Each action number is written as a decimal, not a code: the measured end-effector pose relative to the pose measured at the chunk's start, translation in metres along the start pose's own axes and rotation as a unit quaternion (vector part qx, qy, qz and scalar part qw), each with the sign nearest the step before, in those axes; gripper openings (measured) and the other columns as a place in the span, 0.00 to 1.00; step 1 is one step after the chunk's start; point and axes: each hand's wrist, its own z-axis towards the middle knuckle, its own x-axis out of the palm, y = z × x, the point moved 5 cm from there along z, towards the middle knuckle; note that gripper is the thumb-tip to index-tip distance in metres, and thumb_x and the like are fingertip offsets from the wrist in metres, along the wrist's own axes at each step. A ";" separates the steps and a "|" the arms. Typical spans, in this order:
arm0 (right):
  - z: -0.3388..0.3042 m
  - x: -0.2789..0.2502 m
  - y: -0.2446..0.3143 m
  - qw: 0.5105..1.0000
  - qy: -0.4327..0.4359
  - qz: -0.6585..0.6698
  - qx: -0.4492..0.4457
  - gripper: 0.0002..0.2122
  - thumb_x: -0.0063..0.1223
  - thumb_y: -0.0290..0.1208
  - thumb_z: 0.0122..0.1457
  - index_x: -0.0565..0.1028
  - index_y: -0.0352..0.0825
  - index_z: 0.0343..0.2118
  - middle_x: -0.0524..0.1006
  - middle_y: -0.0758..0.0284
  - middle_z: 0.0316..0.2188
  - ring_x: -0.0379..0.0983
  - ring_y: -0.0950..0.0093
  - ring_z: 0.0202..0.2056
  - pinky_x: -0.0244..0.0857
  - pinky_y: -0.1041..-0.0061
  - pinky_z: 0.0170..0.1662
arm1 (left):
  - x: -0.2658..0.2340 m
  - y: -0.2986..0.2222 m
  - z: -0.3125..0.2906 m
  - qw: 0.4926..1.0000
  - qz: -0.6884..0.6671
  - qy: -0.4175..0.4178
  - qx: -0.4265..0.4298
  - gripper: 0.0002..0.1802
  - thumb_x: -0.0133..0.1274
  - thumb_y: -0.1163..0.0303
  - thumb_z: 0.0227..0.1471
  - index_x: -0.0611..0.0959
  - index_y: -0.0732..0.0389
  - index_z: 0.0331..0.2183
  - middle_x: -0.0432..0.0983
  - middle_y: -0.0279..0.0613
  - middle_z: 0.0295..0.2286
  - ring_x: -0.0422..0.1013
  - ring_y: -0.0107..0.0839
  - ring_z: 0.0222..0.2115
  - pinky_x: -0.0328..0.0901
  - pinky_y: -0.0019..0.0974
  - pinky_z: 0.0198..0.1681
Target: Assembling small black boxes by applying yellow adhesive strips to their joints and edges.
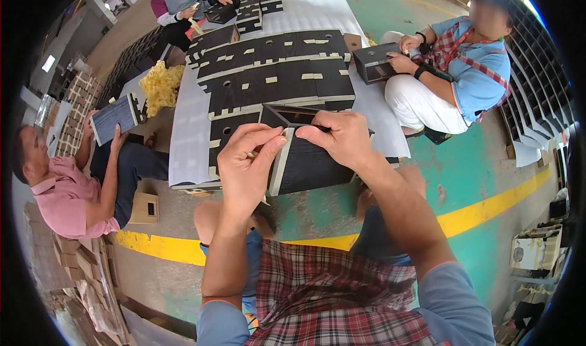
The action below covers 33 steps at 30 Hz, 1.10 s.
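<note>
In front of me a black wooden box [314, 169] is held up tilted, its open top toward the far side. A pale strip of masking tape [280, 170] runs down its near left edge. My left hand [249, 166] pinches thumb and forefinger together at the strip's upper end, by the box's corner. What lies between those fingertips is mostly hidden, but it looks like the tape. My right hand [345, 140] grips the box's upper rim, thumb on the near side and fingers over the far side.
Rows of black boxes [278, 77] with pale tape pieces cover a white-sheeted table [189, 126]. Crumpled yellow tape [162, 86] lies at the left. Three people sit around the table, each handling a black piece. A small wooden box [145, 208] stands on the floor at left.
</note>
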 end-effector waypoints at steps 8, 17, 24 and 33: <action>0.000 0.001 0.007 1.000 0.028 0.003 -0.009 0.28 0.61 0.62 0.56 0.75 0.38 0.16 0.70 0.63 0.10 0.73 0.59 0.17 0.66 0.64 0.22 | 0.001 -0.002 -0.005 0.997 0.009 -0.062 0.052 0.06 0.64 0.83 0.52 0.86 0.65 0.34 0.81 0.39 0.36 0.71 0.16 0.27 0.66 0.22 0.29; 0.001 -0.001 0.005 0.997 0.066 0.024 0.033 0.24 0.61 0.57 0.59 0.78 0.37 0.23 0.72 0.61 0.15 0.71 0.58 0.19 0.64 0.65 0.24 | 0.005 -0.013 -0.014 0.983 0.018 -0.083 0.162 0.08 0.65 0.85 0.49 0.86 0.66 0.34 0.81 0.41 0.37 0.71 0.16 0.25 0.65 0.22 0.27; 0.004 -0.012 -0.009 0.989 0.050 0.080 0.117 0.23 0.59 0.54 0.63 0.80 0.35 0.25 0.75 0.58 0.18 0.74 0.59 0.22 0.67 0.66 0.29 | 0.007 -0.019 -0.015 0.992 -0.111 -0.025 0.061 0.07 0.58 0.87 0.54 0.84 0.67 0.35 0.81 0.47 0.39 0.72 0.17 0.22 0.66 0.22 0.24; 0.011 -0.029 -0.068 0.908 -0.076 0.284 0.298 0.24 0.56 0.49 0.68 0.84 0.25 0.36 0.82 0.69 0.26 0.74 0.82 0.30 0.70 0.77 0.37 | -0.037 -0.016 -0.008 0.921 -0.387 -0.032 0.019 0.07 0.53 0.70 0.67 0.78 0.65 0.41 0.75 0.44 0.43 0.56 0.11 0.13 0.52 0.17 0.17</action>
